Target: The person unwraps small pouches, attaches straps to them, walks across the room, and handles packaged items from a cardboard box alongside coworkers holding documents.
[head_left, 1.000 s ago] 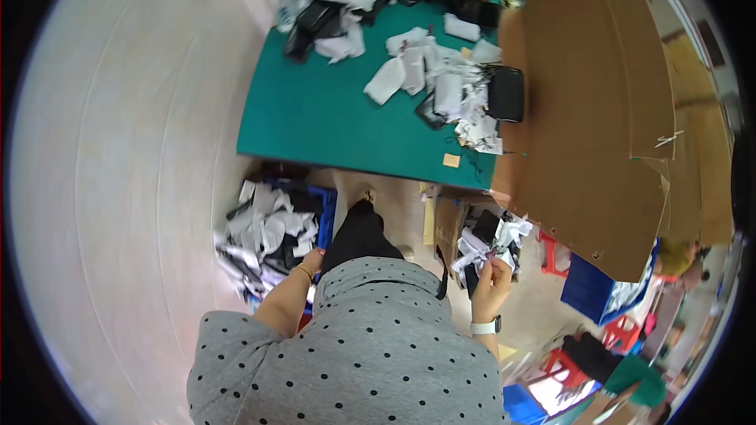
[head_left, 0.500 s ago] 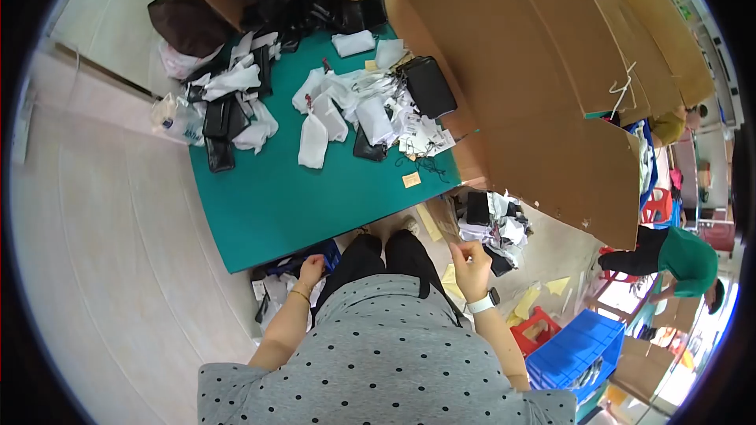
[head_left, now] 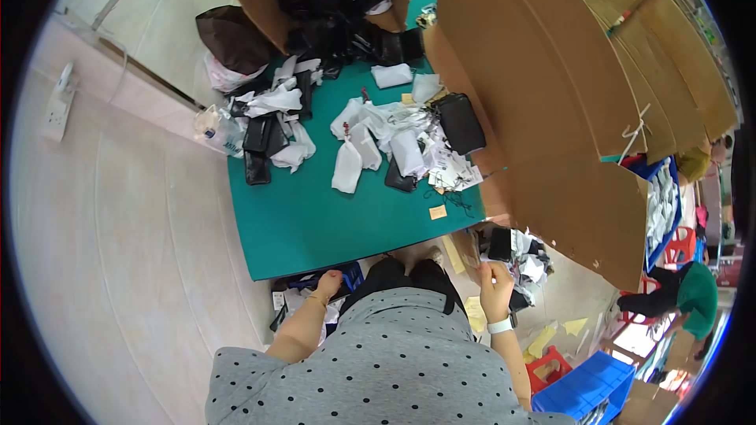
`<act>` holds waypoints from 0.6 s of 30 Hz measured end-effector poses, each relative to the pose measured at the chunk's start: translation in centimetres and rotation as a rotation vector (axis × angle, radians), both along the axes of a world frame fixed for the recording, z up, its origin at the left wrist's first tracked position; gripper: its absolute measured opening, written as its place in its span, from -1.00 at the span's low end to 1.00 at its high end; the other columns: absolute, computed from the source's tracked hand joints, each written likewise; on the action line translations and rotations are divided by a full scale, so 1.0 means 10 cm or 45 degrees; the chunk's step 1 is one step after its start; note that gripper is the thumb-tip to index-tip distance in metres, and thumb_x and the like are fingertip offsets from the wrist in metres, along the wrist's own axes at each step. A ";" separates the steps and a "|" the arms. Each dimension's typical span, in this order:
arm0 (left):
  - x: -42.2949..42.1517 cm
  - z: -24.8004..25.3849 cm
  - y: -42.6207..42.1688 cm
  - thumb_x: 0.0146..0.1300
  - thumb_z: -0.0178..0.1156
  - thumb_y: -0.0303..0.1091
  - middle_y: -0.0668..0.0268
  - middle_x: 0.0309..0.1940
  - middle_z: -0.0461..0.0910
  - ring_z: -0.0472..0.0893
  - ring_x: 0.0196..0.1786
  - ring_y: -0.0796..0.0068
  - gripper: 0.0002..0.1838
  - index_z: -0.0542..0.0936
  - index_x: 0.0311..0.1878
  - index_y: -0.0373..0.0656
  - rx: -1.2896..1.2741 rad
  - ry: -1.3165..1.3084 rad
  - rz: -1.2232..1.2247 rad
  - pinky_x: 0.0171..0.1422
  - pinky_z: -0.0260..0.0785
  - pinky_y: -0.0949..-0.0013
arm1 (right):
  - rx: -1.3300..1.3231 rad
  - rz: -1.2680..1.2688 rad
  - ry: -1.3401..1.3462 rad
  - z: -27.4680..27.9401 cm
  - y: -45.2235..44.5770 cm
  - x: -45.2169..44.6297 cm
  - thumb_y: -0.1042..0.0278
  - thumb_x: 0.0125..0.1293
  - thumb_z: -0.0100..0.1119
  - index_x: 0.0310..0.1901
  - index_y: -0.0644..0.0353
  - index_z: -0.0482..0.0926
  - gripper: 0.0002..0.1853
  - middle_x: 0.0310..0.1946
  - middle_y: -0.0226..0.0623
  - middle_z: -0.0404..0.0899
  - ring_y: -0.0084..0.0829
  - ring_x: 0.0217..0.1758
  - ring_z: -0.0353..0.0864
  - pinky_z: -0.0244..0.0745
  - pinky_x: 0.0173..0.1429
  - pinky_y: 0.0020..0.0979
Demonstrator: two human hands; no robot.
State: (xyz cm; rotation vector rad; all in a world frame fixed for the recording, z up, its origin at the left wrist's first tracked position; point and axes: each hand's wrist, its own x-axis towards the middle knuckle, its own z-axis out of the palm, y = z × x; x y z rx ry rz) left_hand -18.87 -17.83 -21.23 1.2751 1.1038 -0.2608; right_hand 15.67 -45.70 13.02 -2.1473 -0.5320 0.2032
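Observation:
My left hand (head_left: 329,282) is curled into a loose fist by the table's near edge, just above a dark blue crate (head_left: 353,276), and nothing shows in it. My right hand (head_left: 496,290), a white watch band at its wrist, hangs right of my legs with fingers bent in; I see nothing held there. Near it on the floor is a pile of black and white items (head_left: 529,260). On the green table (head_left: 331,240) lie white wrapped pouches (head_left: 347,169), a black pouch (head_left: 461,122), white tags (head_left: 449,169) and dark cords.
A large cardboard box (head_left: 543,86) stands along the table's right side. Black items (head_left: 346,43) spill from another carton at the back. Blue crate (head_left: 587,386) and red stool (head_left: 547,368) are at lower right. A person in a green shirt (head_left: 697,299) bends far right.
The view has swung, so the table and piles sit farther right and lower. My right wrist has turned, hiding the watch face. Both hands stay off the table.

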 end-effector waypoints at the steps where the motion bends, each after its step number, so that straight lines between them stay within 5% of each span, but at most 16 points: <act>1: 0.04 0.06 -0.05 0.21 0.01 -0.29 0.32 -0.62 0.54 0.52 -0.54 0.47 -0.74 0.56 -0.53 -0.18 0.006 0.006 0.019 -0.42 0.34 0.34 | 0.006 0.019 0.006 0.00 0.01 -0.01 0.47 0.27 0.15 -0.41 0.35 0.58 -0.86 -0.52 -0.17 0.52 -0.35 -0.53 0.47 0.34 -0.42 -0.42; 3: 0.28 0.12 -0.25 0.22 0.03 -0.26 0.21 -0.43 0.65 0.62 -0.35 0.35 -0.74 0.63 -0.34 -0.22 0.292 0.057 -0.029 -0.21 0.44 0.32 | 0.015 0.014 -0.014 0.00 0.01 -0.01 0.48 0.27 0.15 -0.42 0.35 0.57 -0.85 -0.52 -0.18 0.53 -0.35 -0.52 0.47 0.35 -0.42 -0.43; 7: 0.58 0.53 -0.43 0.24 0.09 -0.12 0.09 -0.18 0.66 0.63 -0.08 0.21 -0.63 0.62 -0.08 -0.21 0.327 0.121 -0.222 0.05 0.44 0.30 | 0.028 0.045 0.065 -0.01 0.04 -0.04 0.42 0.30 0.14 -0.46 0.39 0.51 -0.78 -0.57 -0.21 0.46 -0.39 -0.52 0.42 0.29 -0.39 -0.42; 13: 0.28 0.42 -0.47 0.23 0.08 -0.11 0.06 -0.13 0.65 0.63 -0.04 0.12 -0.62 0.64 -0.09 -0.20 0.382 0.197 -0.212 0.08 0.43 0.24 | 0.028 0.141 0.061 -0.06 0.01 -0.04 0.43 0.29 0.15 -0.45 0.37 0.53 -0.79 -0.59 -0.23 0.44 -0.42 -0.57 0.39 0.27 -0.44 -0.44; 18: -0.09 0.29 -0.44 0.21 0.02 -0.07 0.09 -0.23 0.67 0.64 -0.12 0.10 -0.63 0.67 -0.21 -0.14 0.418 0.297 -0.282 0.02 0.45 0.23 | -0.352 0.413 0.321 -0.26 -0.14 0.01 0.29 0.24 0.20 -0.24 0.30 0.60 -0.78 -0.37 -0.07 0.62 -0.22 -0.32 0.64 0.50 -0.22 -0.34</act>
